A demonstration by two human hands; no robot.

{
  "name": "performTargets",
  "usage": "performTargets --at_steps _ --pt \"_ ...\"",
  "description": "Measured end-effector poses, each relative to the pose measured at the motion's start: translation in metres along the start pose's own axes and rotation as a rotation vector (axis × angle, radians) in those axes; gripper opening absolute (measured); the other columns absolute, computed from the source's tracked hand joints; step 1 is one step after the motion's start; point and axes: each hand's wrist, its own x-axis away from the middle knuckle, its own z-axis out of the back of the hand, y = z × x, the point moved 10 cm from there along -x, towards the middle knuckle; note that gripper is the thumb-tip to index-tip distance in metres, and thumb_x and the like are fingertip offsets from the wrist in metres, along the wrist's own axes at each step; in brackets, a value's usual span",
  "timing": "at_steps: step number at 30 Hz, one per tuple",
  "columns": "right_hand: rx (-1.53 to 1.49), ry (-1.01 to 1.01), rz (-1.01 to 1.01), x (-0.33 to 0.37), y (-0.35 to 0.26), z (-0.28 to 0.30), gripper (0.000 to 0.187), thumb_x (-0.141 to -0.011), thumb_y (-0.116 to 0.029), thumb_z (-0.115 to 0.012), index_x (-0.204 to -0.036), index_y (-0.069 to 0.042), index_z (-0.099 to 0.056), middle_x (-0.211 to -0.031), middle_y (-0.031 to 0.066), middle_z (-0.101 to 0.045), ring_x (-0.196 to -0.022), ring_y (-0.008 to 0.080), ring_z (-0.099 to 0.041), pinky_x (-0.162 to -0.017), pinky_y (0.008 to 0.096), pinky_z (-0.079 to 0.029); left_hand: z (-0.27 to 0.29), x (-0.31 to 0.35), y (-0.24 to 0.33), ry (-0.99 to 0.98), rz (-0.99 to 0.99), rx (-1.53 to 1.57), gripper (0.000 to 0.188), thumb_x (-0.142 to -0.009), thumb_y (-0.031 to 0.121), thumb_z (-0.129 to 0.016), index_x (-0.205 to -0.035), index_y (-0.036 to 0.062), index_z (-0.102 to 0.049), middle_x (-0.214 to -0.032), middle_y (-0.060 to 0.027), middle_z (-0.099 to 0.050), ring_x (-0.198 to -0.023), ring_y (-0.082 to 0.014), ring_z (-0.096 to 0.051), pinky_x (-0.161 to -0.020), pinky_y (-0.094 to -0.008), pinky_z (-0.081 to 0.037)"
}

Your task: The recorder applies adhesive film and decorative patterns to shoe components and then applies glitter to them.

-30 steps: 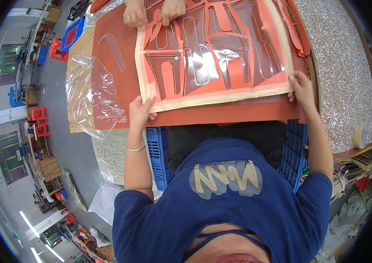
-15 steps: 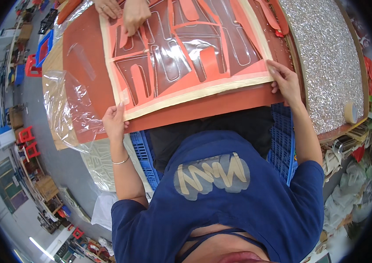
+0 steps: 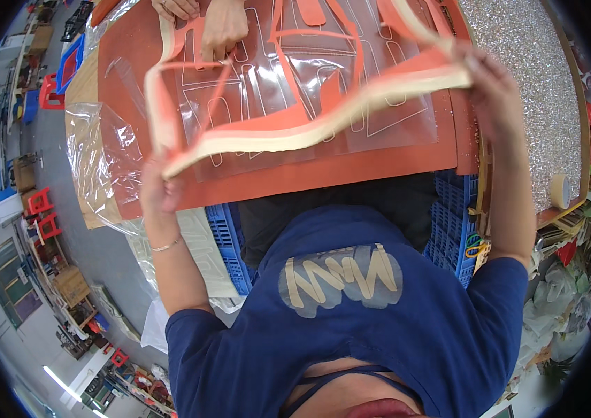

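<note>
My left hand (image 3: 159, 184) grips the near left corner of an orange and cream cut-out sheet (image 3: 288, 132), a lattice of strips. My right hand (image 3: 480, 76) grips its near right corner. The sheet is raised off the table and sags between my hands. Under it lies a clear film (image 3: 288, 90) with outlined shapes, on an orange mat (image 3: 351, 171). Across the table another person's two hands (image 3: 208, 21) press on the far edge of the sheet and film.
A silver glitter sheet (image 3: 525, 83) covers the table's right side, with a tape roll (image 3: 560, 189) near its front edge. Crumpled clear plastic (image 3: 97, 160) hangs off the left. Blue crates (image 3: 222, 240) stand under the table against my body. Red stools (image 3: 43, 212) stand on the floor at left.
My hands have lifted the near edge of the cut-out sheet off the clear film, up and toward me. The shapes have stayed on the film. The other person's hands remain at the far edge.
</note>
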Motion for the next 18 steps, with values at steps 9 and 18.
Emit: performTargets --at_steps 9,18 --pt "0.268 0.021 -0.092 0.013 0.065 0.032 0.025 -0.093 -0.009 -0.052 -0.116 -0.002 -0.060 -0.104 0.0059 -0.063 -0.093 0.0123 -0.060 -0.076 0.0266 -0.052 0.009 -0.010 -0.022 0.025 -0.148 -0.560 0.023 -0.090 0.020 -0.064 -0.096 -0.0022 -0.062 -0.067 -0.0060 -0.063 -0.046 -0.0105 -0.057 -0.037 -0.0206 -0.044" --pt "0.207 0.089 -0.286 0.052 0.093 0.022 0.036 -0.095 -0.009 -0.049 -0.130 -0.001 -0.048 -0.093 0.0072 -0.061 -0.063 0.0093 -0.059 -0.054 0.0218 -0.053 0.008 -0.002 -0.025 0.062 -0.099 -0.677 0.022 -0.091 0.019 -0.062 -0.096 -0.0023 -0.061 -0.066 -0.0048 -0.062 -0.043 -0.0083 -0.054 -0.036 -0.0195 -0.043"
